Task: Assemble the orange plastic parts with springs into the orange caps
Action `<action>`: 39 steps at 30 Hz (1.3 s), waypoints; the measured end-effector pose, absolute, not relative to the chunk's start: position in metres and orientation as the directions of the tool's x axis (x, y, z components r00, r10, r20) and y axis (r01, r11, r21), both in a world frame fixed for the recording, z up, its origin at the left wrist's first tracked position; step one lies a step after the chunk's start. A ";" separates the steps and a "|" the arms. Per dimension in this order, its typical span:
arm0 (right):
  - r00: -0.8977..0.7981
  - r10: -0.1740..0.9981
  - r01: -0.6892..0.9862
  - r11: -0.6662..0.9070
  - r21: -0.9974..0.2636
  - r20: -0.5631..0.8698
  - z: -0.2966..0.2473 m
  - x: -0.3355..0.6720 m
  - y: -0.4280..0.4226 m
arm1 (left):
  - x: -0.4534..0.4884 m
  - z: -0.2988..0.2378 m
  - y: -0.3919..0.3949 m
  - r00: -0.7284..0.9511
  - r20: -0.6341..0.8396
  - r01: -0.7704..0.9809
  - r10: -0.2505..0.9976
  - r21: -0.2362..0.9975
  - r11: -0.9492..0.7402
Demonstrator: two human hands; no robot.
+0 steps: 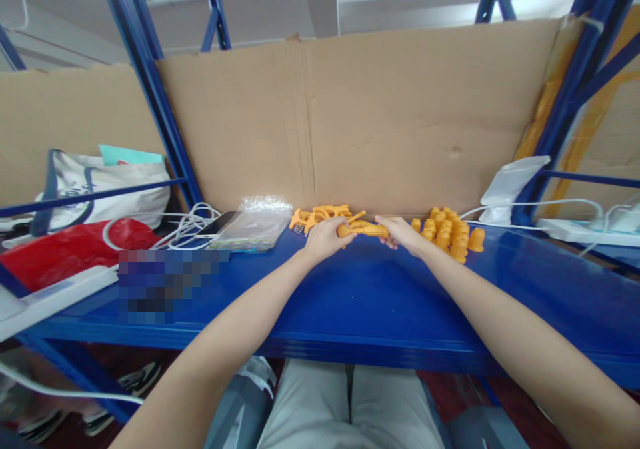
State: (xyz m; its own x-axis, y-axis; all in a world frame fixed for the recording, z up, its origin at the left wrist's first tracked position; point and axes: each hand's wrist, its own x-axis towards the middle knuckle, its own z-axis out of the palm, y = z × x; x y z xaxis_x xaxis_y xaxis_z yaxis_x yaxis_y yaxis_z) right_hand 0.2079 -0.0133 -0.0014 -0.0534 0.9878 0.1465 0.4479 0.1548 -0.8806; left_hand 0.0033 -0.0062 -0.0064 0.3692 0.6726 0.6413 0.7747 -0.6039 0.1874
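My left hand (327, 238) and my right hand (401, 234) are closed on either end of an orange plastic piece (369, 229), held just above the blue shelf top (360, 302). The piece has a ribbed, handle-like body on the right and a thinner arm sticking up; its exact kind is unclear. Behind and left of my left hand lies a pile of orange plastic parts (313, 217) with curved arms and small dark coil-like bits. Right of my right hand stands a cluster of ribbed orange cap-shaped parts (445, 230).
A stack of clear plastic bags (253, 229) lies at left beside a phone (219, 224) and white cables (187, 229). Farther left are a red bag (75, 252) and a white power strip (60, 296). A cardboard panel (390, 122) closes the back; blue posts (575, 96) flank it.
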 end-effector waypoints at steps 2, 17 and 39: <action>-0.130 0.989 0.240 0.104 -0.965 0.074 0.002 0.209 -0.018 | 0.001 -0.007 -0.003 0.354 0.628 0.783 0.693 0.205 -0.587; 0.278 0.672 0.666 0.381 -0.642 0.686 -0.011 0.251 0.016 | -0.008 -0.036 0.025 0.586 0.445 0.713 0.677 0.114 -0.692; -0.061 0.914 0.990 0.005 0.138 0.401 -0.026 0.231 -0.003 | -0.003 -0.040 0.027 0.595 0.337 0.766 0.730 0.037 -0.641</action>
